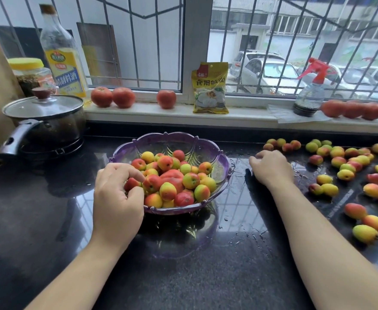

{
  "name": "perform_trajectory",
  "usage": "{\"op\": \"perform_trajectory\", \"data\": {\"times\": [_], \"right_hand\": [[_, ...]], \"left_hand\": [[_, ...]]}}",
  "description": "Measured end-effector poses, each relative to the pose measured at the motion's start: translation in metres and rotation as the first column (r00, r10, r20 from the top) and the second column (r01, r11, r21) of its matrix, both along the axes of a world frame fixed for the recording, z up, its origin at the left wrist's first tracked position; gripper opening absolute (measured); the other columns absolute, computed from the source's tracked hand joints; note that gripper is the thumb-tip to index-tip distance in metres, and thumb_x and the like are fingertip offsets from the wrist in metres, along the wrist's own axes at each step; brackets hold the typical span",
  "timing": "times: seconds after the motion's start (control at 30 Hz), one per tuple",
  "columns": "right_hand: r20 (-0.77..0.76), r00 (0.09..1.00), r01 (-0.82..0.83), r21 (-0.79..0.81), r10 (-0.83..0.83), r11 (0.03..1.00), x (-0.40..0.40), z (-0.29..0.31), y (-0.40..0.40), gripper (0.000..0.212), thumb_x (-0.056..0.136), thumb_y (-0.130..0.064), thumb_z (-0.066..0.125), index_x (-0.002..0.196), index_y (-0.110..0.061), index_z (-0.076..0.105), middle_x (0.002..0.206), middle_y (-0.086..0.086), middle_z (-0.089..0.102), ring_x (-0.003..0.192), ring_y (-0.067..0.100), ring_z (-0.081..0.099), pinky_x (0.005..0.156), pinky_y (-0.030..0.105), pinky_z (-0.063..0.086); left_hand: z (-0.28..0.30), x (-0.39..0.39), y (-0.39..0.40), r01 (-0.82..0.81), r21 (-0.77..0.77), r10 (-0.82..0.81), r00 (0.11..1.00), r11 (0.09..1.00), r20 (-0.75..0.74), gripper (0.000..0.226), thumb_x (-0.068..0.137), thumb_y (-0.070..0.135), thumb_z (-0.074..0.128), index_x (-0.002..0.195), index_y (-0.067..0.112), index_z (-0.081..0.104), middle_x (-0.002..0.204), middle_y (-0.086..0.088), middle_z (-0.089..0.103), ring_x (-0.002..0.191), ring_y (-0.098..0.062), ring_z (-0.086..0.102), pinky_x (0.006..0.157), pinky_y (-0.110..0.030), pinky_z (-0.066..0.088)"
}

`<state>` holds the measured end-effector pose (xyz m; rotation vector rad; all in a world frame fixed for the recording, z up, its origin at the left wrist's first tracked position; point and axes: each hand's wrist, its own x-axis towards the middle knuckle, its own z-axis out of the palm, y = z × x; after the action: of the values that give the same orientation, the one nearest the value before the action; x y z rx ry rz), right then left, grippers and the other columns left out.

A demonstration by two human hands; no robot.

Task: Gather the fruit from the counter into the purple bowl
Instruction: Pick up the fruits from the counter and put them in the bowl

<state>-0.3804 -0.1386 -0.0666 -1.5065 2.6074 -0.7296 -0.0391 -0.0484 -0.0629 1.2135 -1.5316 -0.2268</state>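
Head view: one purple bowl (222,163); six windowsill tomatoes (166,98); left hand (116,193) pinching fruit (131,183); right hand (270,167) curled, grip unclear.

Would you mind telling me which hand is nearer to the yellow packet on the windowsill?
The right hand. It rests on the counter below and just right of the yellow packet, while the left hand sits lower and further left, at the purple bowl.

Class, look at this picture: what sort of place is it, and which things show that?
Most likely a home kitchen: a lidded pot on a burner, a cooking-wine bottle, and a dark counter below a barred window.
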Motion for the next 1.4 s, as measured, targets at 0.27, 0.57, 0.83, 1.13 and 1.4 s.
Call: {"op": "perform_trajectory", "data": {"times": [0.27, 0.57, 0.83, 1.13, 1.4], "right_hand": [[0.154, 0.931, -0.283, -0.272, 0.331, 0.92, 0.049, 0.078, 0.01, 0.04, 0.101, -0.042, 0.049, 0.08, -0.015, 0.07, 0.075, 0.005, 0.067, 0.071, 0.024, 0.06, 0.068, 0.036, 0.051], [0.086, 0.721, -0.691, 0.014, 0.687, 0.723, 0.114, 0.082, 0.03, 0.024, 0.101, -0.037, 0.057, 0.111, -0.021, 0.072, 0.097, -0.008, 0.068, 0.086, 0.007, 0.062, 0.068, 0.021, 0.048], [0.083, 0.74, -0.643, -0.203, 0.667, 0.738, 0.108, 0.088, 0.027, 0.017, 0.1, -0.032, 0.06, 0.105, -0.023, 0.074, 0.093, -0.011, 0.07, 0.087, 0.003, 0.063, 0.072, 0.02, 0.05], [0.113, 0.987, -0.074, -0.319, 0.115, 0.945, 0.015, 0.019, -0.007, 0.032, 0.089, -0.005, 0.051, 0.115, -0.013, 0.068, 0.123, 0.015, 0.062, 0.116, 0.034, 0.052, 0.099, 0.037, 0.039], [-0.025, 0.997, -0.07, 0.112, 0.073, 0.991, -0.008, -0.012, -0.024, 0.064, 0.102, -0.032, 0.042, 0.161, -0.025, 0.018, 0.169, 0.001, 0.007, 0.152, 0.037, 0.004, 0.121, 0.051, 0.014]], "left_hand": [[-0.001, 0.0, 0.0, -0.003, 0.005, 0.003, 1.0, 1.0, 0.001, 0.021, 0.076, 0.005, 0.05, 0.077, 0.022, 0.062, 0.092, 0.011, 0.06, 0.097, -0.009, 0.051, 0.081, -0.001, 0.033], [-0.001, 0.001, 0.0, 0.0, 0.011, 0.0, 1.0, 1.0, -0.001, 0.02, 0.076, 0.006, 0.051, 0.078, 0.023, 0.062, 0.094, 0.013, 0.06, 0.104, -0.006, 0.053, 0.083, -0.012, 0.038], [-0.002, 0.002, -0.001, 0.002, 0.009, -0.002, 1.0, 1.0, -0.006, 0.021, 0.076, 0.007, 0.051, 0.078, 0.025, 0.062, 0.095, 0.013, 0.06, 0.104, -0.003, 0.052, 0.084, -0.014, 0.038], [-0.002, 0.002, -0.001, -0.002, 0.004, 0.002, 1.0, 1.0, -0.009, 0.023, 0.074, 0.005, 0.051, 0.078, 0.025, 0.062, 0.094, 0.013, 0.06, 0.103, -0.004, 0.052, 0.084, -0.01, 0.037], [-0.002, 0.001, -0.001, 0.001, -0.005, -0.001, 1.0, 1.0, -0.015, 0.024, 0.073, 0.004, 0.051, 0.076, 0.024, 0.062, 0.093, 0.012, 0.061, 0.102, -0.004, 0.052, 0.084, -0.003, 0.033]]}}
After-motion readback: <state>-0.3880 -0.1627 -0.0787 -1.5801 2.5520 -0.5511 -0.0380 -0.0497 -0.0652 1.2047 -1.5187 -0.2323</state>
